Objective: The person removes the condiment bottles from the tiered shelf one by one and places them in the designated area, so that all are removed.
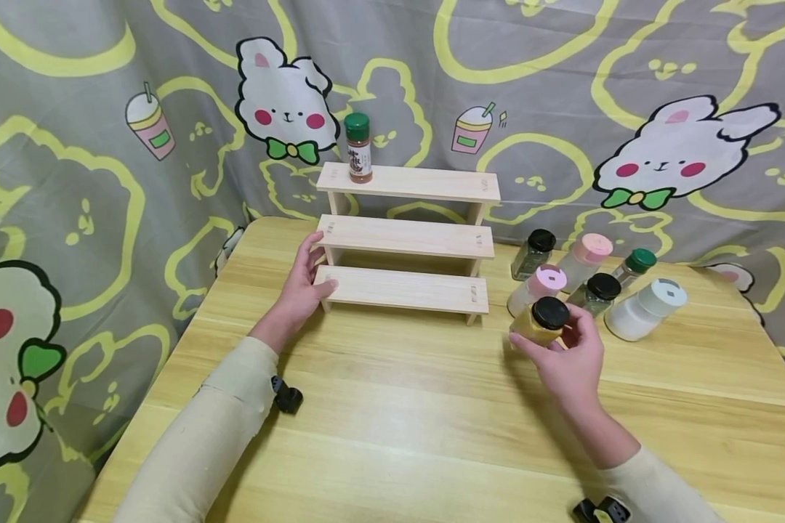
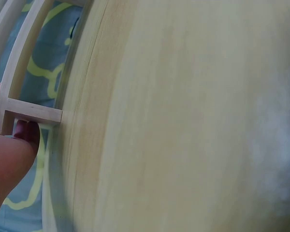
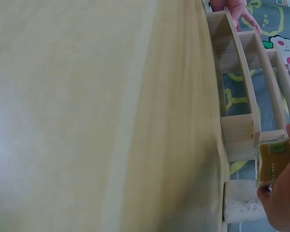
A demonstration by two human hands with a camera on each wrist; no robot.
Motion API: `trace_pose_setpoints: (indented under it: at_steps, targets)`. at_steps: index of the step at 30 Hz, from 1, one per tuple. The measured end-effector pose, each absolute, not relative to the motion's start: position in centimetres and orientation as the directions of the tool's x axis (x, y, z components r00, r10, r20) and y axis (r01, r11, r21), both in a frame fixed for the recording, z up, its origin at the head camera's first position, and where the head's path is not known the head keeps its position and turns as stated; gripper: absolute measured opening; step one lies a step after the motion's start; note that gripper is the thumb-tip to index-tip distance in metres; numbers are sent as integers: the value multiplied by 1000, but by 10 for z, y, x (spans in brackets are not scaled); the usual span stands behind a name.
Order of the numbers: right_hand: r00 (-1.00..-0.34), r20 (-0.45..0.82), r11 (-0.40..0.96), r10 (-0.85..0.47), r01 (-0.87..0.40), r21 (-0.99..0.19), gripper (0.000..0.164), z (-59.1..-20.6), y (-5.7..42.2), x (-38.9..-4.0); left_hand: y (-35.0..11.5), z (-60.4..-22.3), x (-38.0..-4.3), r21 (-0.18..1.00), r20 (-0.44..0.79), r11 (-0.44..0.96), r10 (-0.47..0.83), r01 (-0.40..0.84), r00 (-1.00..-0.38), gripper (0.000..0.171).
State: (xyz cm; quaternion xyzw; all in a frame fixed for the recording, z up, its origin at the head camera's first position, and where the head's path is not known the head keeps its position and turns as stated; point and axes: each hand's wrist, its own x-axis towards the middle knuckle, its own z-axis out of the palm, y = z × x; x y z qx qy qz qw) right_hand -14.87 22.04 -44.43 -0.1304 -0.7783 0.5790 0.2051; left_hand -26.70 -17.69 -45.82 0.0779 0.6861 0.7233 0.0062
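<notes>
A three-step wooden spice rack [image 1: 405,240] stands at the back of the table. My left hand [image 1: 301,283] holds its left end, thumb on the lowest step and fingers along the side by the middle step. In the left wrist view the hand [image 2: 12,159] wraps the rack's end [image 2: 34,111]. My right hand [image 1: 572,356] grips a spice jar [image 1: 539,323] with a black lid and yellow-brown contents, at the front of a group of jars. The right wrist view shows the label of this jar [image 3: 275,162]. A green-capped shaker [image 1: 358,149] sits upright on the top step, toward the left.
Right of the rack stand a black-lidded jar [image 1: 533,254], two pink-capped bottles [image 1: 589,250], a green-capped jar [image 1: 636,265], another black-lidded jar [image 1: 595,292] and a white-capped bottle [image 1: 644,309]. A patterned curtain [image 1: 536,87] hangs behind the wooden table [image 1: 392,421].
</notes>
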Motion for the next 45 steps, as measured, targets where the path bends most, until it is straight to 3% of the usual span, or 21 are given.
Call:
trace_pose_setpoints:
  at_steps: [10,45]
  targets:
    - [-874,112,268,472,22,-963,72,-450,223,-144,-177,-458,-267,994,100,-57,119,93,-988,90]
    - [-905,116,252,410,-10,-968,74,-472,230,-139,-179,-460,-269,994,104,-56,126,98,-987,91]
